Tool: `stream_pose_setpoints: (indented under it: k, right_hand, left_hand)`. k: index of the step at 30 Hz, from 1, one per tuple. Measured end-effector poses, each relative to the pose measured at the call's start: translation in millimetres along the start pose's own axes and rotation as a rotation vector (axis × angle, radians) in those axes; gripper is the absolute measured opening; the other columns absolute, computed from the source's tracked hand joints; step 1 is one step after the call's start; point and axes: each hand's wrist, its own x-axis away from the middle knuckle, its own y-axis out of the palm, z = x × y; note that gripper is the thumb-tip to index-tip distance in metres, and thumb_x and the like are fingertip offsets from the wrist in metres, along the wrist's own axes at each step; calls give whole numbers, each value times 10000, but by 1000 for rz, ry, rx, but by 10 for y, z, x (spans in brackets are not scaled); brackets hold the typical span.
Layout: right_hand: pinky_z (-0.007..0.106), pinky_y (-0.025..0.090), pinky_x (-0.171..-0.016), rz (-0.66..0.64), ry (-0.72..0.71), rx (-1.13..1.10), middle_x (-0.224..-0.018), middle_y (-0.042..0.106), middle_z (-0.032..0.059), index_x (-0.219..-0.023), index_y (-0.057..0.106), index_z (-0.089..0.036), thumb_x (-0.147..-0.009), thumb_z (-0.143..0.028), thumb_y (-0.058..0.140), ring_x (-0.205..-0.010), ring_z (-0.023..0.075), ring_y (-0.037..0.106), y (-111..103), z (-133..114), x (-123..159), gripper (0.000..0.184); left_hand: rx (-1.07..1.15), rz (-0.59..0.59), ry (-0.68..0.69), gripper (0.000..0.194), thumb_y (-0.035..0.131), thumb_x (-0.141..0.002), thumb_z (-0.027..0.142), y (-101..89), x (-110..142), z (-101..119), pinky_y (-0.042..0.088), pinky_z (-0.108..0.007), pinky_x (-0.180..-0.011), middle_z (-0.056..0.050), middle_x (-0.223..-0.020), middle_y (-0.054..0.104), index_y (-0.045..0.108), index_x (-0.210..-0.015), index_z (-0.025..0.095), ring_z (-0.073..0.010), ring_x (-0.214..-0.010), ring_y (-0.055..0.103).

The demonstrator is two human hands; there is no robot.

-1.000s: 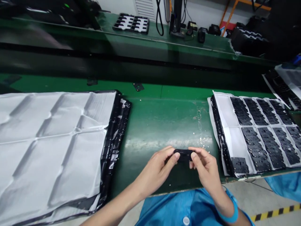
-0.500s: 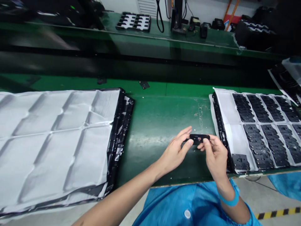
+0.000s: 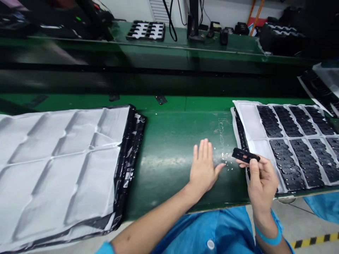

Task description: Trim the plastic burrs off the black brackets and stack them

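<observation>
My right hand (image 3: 262, 180) pinches a small black plastic part (image 3: 245, 155) by one end, thumb on top, near the left edge of the right-hand tray. The part has a cutout through its middle. My left hand (image 3: 203, 167) is spread, palm down, over the green bench, fingers stretched forward and nothing held; contact with the surface is hard to tell. Between the hands lie small pale scraps (image 3: 227, 158). To the right, a white-lined tray (image 3: 254, 121) carries rows of similar flat black parts (image 3: 287, 164), partly hidden behind my right hand.
A stack of trays covered by a white sheet (image 3: 60, 162) fills the left of the green bench (image 3: 169, 141). Loose black pieces (image 3: 161, 99) lie farther back. Another tray (image 3: 146, 30) sits on the rear shelf, beside a dark post (image 3: 194, 21). More wrapped trays (image 3: 321, 86) are far right.
My left hand has let go of the black part and flattened out over the bench. My right hand has carried the part rightward, toward the right-hand tray.
</observation>
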Motion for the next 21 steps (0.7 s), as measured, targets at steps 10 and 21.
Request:
stream_pose_setpoints:
  k: [10, 21]
  right_hand:
    - [354, 656, -755, 62, 123, -137, -946, 840, 98, -1165, 680, -173, -978, -436, 718, -779, 236, 825, -207, 59, -92, 324]
    - [352, 651, -781, 81, 95, -201, -938, 840, 74, -1170, 688, -181, -987, -408, 715, -801, 234, 829, -250, 141, -116, 293]
  left_hand:
    - [146, -68, 312, 723, 382, -1104, 474, -60, -685, -120, 145, -514, -1350, -254, -1738, 238, 303, -1635, -9, -325, -1645, 167]
    - [225, -264, 675, 657, 335, -1125, 432, -54, -240, -184, 111, -435, -1357, -134, -1761, 255, 220, -1687, 113, -218, -1654, 152]
